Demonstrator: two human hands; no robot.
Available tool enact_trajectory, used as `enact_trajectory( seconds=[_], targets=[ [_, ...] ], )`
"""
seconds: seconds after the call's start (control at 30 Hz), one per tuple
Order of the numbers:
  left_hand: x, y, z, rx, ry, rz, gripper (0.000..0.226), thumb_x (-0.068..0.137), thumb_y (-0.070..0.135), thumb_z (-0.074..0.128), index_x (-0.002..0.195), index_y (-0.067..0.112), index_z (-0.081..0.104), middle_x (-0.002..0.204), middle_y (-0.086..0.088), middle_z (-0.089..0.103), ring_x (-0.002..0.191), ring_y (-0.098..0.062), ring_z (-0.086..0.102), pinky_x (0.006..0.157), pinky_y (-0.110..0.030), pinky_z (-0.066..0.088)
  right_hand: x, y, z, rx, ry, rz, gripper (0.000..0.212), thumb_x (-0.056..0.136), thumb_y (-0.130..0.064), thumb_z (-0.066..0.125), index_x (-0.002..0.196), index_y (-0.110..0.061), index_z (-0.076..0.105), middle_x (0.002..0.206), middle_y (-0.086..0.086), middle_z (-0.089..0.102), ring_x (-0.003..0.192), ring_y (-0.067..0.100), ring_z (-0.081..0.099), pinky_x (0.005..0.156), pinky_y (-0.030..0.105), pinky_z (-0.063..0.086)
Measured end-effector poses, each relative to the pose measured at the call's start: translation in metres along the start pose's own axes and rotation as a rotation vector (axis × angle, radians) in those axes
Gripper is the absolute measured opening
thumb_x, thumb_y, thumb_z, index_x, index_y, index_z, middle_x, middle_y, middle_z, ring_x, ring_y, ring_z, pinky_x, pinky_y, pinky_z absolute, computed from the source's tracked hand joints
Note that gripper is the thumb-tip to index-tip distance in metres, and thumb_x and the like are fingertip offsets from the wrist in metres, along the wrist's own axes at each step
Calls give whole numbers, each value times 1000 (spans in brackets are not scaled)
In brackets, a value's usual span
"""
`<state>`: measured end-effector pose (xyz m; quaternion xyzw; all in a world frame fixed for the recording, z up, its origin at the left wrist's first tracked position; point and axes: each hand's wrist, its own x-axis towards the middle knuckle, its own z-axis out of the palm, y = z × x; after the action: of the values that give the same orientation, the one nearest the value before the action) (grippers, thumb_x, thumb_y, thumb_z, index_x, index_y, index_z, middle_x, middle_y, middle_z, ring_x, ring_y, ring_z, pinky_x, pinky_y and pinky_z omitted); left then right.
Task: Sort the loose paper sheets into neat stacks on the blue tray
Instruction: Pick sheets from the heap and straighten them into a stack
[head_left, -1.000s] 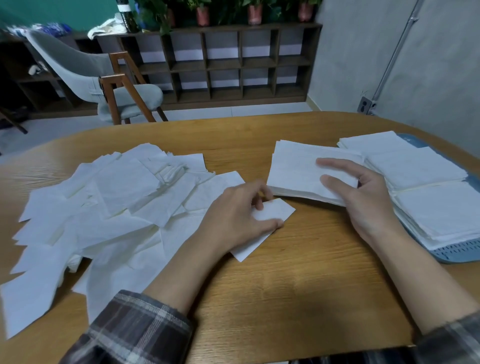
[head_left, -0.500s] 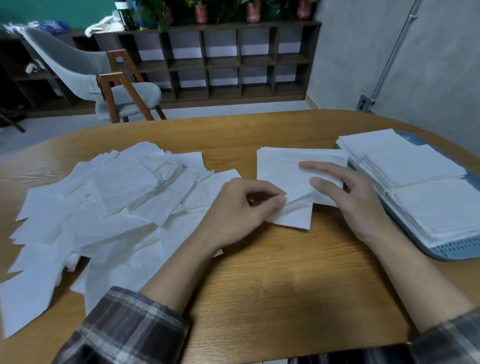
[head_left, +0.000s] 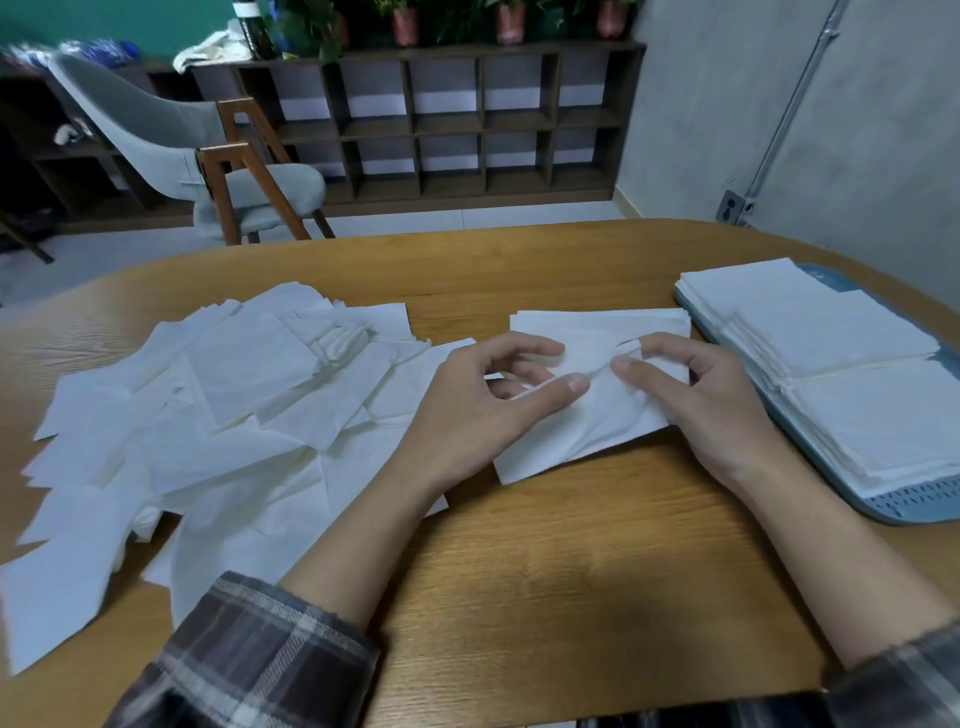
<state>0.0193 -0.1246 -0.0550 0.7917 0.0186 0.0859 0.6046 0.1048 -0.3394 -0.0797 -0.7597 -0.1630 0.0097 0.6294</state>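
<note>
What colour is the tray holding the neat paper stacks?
Muted blue; the tray shows best in the head view, along its perforated near rim.

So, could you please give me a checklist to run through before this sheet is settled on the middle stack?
1. The top sheet is flat: not ok, a crease stands up between the hands.
2. It sits square on the middle stack: not ok, it lies skewed and its near corner overhangs.
3. The left hand and right hand both pinch that sheet: ok.
4. Free room on the blue tray: cannot tell, the tray stacks cover most of it.
5. The loose pile is cleared: not ok, many sheets lie there.
</note>
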Motion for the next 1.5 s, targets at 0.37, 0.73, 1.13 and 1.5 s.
enact_trajectory(
  seconds=[0.37, 0.73, 1.13, 1.5],
  targets=[
    [6, -9, 0, 69, 101, 178, 11, 92, 16, 81, 102, 20, 80, 104, 15, 78, 104, 1, 71, 94, -14, 49, -1, -3, -1, 182, -235, 36, 39, 84, -47, 82, 112, -21, 79, 123, 1, 76, 117, 23, 70, 98, 39, 52],
    [6, -8, 1, 18, 197, 179, 12, 91, 19, 83, 102, 19, 80, 96, 11, 80, 95, -2, 73, 87, -19, 54, -10, -13, 7, 98, -259, 28, 34, 85, -31, 73, 119, -23, 73, 112, -8, 80, 102, 9, 75, 81, 18, 56],
    [5, -6, 6, 63, 273, 177, 16, 89, 23, 85, 102, 24, 77, 85, 12, 76, 85, -1, 70, 78, -16, 49, -11, -17, 12, 42, -202, 16, 22, 103, -26, 60, 121, -25, 72, 110, -13, 79, 101, 3, 73, 78, 13, 53],
    [6, 1, 4, -216, 104, -168, 62, 85, 81, 61, 137, 51, 49, 116, 14, 73, 110, -3, 70, 105, -36, 52, -4, -22, 6, 353, -149, -10, 64, 102, -5, 55, 152, -42, 38, 105, -23, 76, 103, 16, 74, 83, 31, 63]
  ],
)
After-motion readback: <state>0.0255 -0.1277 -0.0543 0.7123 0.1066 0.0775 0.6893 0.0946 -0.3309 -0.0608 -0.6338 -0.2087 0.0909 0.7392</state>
